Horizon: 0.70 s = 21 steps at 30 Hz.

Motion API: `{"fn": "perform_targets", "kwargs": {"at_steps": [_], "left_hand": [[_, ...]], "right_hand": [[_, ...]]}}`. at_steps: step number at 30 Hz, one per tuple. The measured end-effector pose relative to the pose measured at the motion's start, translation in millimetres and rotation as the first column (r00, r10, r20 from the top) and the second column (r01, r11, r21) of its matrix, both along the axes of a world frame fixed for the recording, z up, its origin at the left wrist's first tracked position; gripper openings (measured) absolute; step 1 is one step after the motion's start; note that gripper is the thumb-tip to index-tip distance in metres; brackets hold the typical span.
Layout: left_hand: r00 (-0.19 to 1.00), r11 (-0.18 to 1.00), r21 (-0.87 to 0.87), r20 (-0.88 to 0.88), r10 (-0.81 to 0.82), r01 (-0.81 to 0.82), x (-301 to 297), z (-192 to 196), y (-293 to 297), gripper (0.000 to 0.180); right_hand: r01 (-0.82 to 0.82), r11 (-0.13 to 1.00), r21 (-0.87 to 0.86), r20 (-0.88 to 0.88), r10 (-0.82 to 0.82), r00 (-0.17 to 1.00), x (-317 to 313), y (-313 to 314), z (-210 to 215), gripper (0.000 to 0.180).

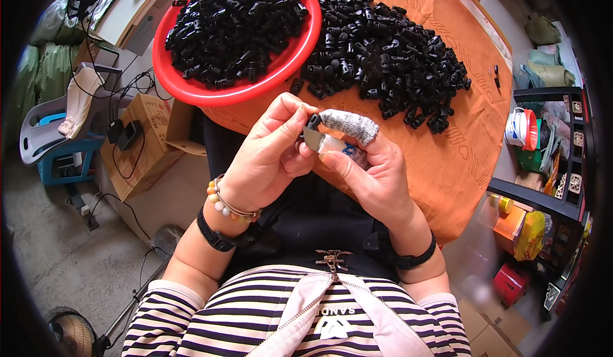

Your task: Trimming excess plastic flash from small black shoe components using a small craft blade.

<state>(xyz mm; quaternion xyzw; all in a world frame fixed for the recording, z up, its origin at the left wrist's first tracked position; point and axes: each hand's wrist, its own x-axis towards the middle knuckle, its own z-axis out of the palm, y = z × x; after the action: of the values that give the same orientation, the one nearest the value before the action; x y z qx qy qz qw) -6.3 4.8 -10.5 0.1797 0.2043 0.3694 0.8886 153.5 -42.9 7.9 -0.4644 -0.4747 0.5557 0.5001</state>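
My left hand pinches a small black plastic piece, which looks like a cord lock, between thumb and fingertips. My right hand is closed round the pale, blue-marked wrapped grip of a short knife. Its flat metal blade lies against or right beside the black piece; I cannot tell if it touches. A grey knitted finger sleeve covers the right index finger, bent over the grip. Both hands are close together above my lap at the table's near edge.
Many similar black pieces fill a red basin, and a heap of them lies on the orange tablecloth. A cardboard box stands to the left, by a grey chair. A black rack is at the right.
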Motion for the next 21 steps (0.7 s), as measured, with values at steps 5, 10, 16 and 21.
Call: {"fn": "perform_targets", "kwargs": {"at_steps": [5, 10, 16, 21], "left_hand": [[1.0, 1.0, -0.011, 0.001, -0.013, 0.013, 0.4, -2.4, 1.6, 0.01], [0.999, 0.999, -0.018, 0.016, -0.032, 0.032, 1.5, -0.3, 0.5, 0.012], [0.999, 0.999, -0.037, -0.039, 0.024, -0.025, 5.8, 3.4, -0.6, 0.013], [0.998, 0.999, -0.005, -0.054, 0.038, -0.038, 5.5, 1.4, -1.2, 0.013]], "right_hand": [[0.011, 1.0, 0.027, 0.03, -0.012, 0.999, 2.6, 2.2, -3.0, 0.028], [0.019, 0.997, 0.073, 0.036, -0.022, 0.999, 4.7, 2.7, -4.2, 0.028], [0.067, 0.998, 0.006, -0.03, -0.067, 0.997, 2.2, 0.1, -1.9, 0.033], [0.025, 0.998, 0.05, 0.157, -0.032, 0.987, 3.7, 0.3, -6.0, 0.035]]}}
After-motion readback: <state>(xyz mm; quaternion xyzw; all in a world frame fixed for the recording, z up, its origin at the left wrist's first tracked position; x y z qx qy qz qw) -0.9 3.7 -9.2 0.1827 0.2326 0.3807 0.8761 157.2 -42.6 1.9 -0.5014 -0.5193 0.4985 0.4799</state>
